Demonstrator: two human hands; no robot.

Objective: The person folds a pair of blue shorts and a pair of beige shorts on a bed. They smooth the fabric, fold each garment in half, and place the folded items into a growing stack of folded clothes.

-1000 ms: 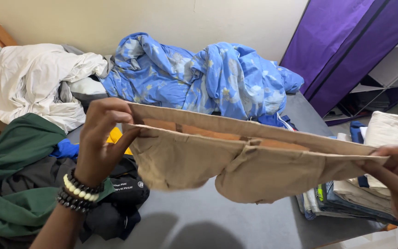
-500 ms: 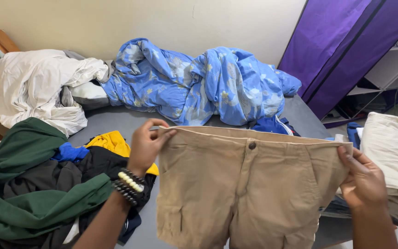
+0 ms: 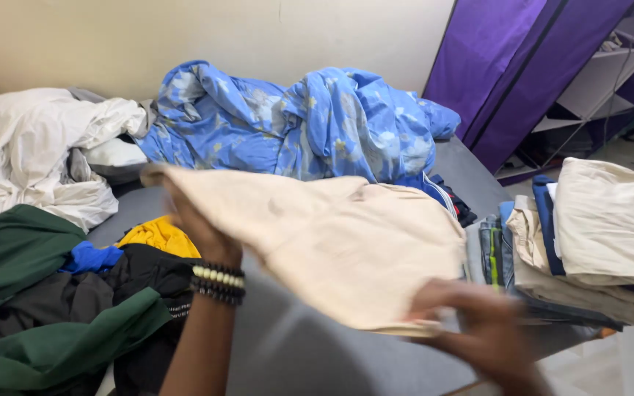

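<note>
Both hands are on the tan shorts (image 3: 339, 242) right now, holding them up in the air over the grey bed (image 3: 288, 352), roughly in the middle of the shot. The left hand (image 3: 199, 224) is mostly tucked under the fabric near its upper left corner, gripping it from below, and you can see the beaded bracelets (image 3: 218, 282) on that wrist. The right hand (image 3: 478, 330) is at the lower right edge of the shorts, fingers closed on the hem, though it's blurry so I can't say exactly how the fingers sit. The shorts look doubled over into a rough wedge shape, pale side facing the camera. To the left on the bed there's a messy heap with a green garment (image 3: 31, 308), something black (image 3: 148, 275), a bit of yellow (image 3: 159, 235) and a blue piece (image 3: 89, 258). Behind it all, a white sheet (image 3: 31, 154) is bunched up against the wall, next to a crumpled blue floral duvet (image 3: 295, 125). On the right edge of the bed sits a stack of folded clothes (image 3: 588, 242), cream-coloured on top, just beside the shorts. A purple fabric wardrobe (image 3: 508, 66) stands in the far right corner.
</note>
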